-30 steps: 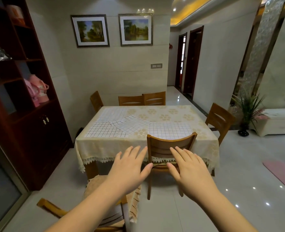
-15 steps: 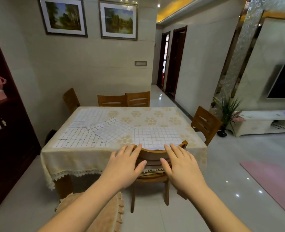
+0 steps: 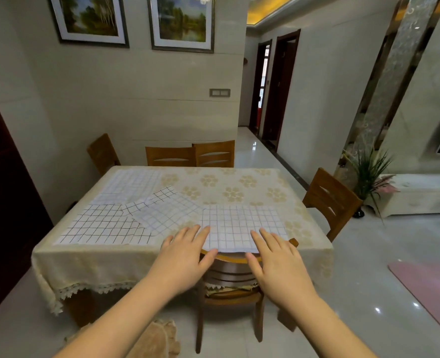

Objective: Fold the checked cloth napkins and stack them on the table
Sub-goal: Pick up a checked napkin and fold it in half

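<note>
both hands [image 3: 185,257] now closer to the nearest napkin [image 3: 242,226].

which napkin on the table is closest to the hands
The napkin at the front right edge, just above the chair back; both hands reach toward its near corners. The other napkins lie farther left and back.

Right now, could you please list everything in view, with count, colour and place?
checked napkins: four, white, spread flat on the table.
tablecloth: one, cream with flowers, covering the table.
chairs: five, wooden, around the table.
paintings: two, landscapes, on the far wall.
plant: one, green, right of the table.
mat: one, pink, floor at right.
left hand: open, reaching toward the nearest napkin.
right hand: open, beside it.
</note>
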`<state>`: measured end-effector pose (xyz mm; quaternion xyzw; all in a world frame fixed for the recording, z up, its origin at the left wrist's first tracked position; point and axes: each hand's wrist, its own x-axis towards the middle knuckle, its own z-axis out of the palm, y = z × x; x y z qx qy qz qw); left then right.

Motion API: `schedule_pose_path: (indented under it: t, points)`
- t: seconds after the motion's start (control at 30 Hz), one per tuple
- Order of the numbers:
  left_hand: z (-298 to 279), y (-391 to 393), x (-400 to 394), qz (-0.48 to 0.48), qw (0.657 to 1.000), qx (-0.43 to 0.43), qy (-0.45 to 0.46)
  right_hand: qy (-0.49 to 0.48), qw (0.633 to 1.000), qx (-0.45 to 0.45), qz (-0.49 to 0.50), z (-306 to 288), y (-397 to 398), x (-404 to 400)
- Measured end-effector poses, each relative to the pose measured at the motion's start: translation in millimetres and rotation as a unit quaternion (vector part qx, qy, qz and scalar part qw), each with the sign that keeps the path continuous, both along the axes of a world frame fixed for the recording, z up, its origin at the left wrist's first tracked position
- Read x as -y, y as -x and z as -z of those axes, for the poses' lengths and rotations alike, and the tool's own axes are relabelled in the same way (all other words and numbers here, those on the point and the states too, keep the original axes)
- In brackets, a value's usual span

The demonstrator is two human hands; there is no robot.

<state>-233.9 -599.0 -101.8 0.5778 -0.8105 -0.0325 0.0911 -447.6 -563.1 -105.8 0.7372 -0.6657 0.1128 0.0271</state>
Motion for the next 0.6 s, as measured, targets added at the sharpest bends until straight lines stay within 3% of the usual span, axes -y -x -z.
schedule_pose_path:
  t: [0.3,0.6]
  points:
    - [17,55,86,-0.031,0.998,0.03,-0.047,-0.036,0.999,0.004,-0.031,19,59,101]
    - [67,72,160,-0.055,0.992,0.011,-0.109,-0.106,0.993,0.043,-0.039,57,67,179]
